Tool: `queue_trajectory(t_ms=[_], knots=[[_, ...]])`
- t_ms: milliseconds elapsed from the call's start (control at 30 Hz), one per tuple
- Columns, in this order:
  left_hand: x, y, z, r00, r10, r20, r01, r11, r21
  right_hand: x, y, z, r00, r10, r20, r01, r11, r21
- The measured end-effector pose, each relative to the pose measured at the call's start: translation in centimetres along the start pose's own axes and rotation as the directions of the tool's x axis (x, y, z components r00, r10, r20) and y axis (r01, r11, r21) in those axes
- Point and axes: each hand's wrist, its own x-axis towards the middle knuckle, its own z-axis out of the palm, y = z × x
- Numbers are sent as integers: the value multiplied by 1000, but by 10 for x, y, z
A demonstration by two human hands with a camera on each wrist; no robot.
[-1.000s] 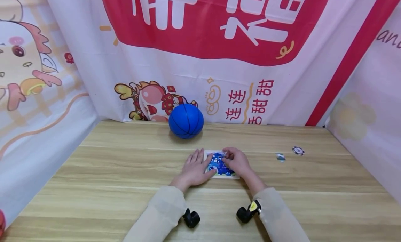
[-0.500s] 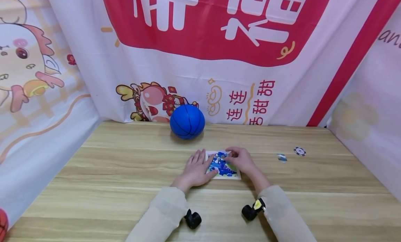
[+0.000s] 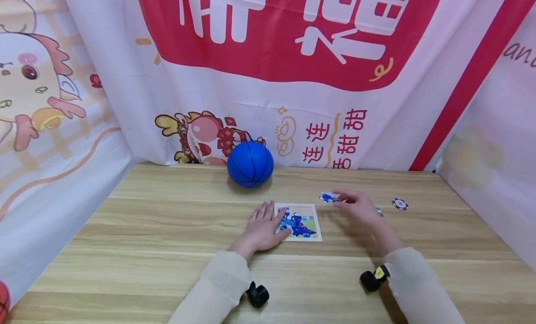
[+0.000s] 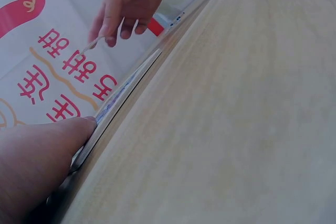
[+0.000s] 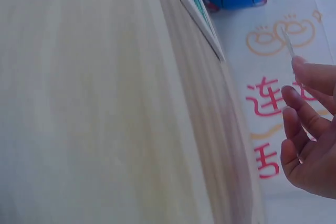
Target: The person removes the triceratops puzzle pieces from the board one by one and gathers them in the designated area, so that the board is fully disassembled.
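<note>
A cloth backdrop [image 3: 251, 91] with red and white lettering hangs across the top of the frame, above a wood-grain desk [image 3: 138, 240]. A blue ball [image 3: 250, 164] sits at the desk's far edge, above centre, and part of a red ball [image 3: 3, 297] shows at the lower left.

Just right of centre, a shallow puzzle tray [image 3: 302, 211] lies flat, blue picture pieces filling its lower part and a bare strip along its top. The left hand [image 3: 259, 228] rests at its left side, fingers spread and unclenched, thumb and index finger over the picture. The right hand [image 3: 358, 207] pinches a blue-and-white puzzle piece [image 3: 328, 197] by one edge, off the desk, above and right of the tray. A small patterned piece [image 3: 379, 212] lies partly hidden behind that hand, near a round chip [image 3: 399, 203].

So slight a pinch could let the puzzle piece twist or drop. Uneven pressure from the left hand might shift the tray or tip its loose pieces; a low right wrist could sweep the patterned piece aside.
</note>
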Motion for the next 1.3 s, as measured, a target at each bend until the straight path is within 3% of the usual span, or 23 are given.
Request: queue_trajectory(t_ms=[200,467,700,967,1100,1300], knots=[[1,0,0,1000,5,-9,-5,1000,2,-5,21,-29,996,-81,-43,80,996,-39],[2,0,1,1000,3,-11,-3,1000,-3,-13,46,-52,998,1,-68,-6,997,-80],[1,1,0,1000,8,-13,-9,1000,-2,-14,63,-52,996,4,-90,-11,997,-75],[0,2,1,1000,9,-7,-9,1000,-9,-11,76,-45,997,35,-62,-41,993,-108],[-1,1,0,1000,13,-12,-13,1000,-16,-10,77,-42,998,1,-70,-10,992,-126],[-1,1,0,1000,14,-12,-14,1000,-14,-9,76,-40,997,11,-71,-21,991,-136]])
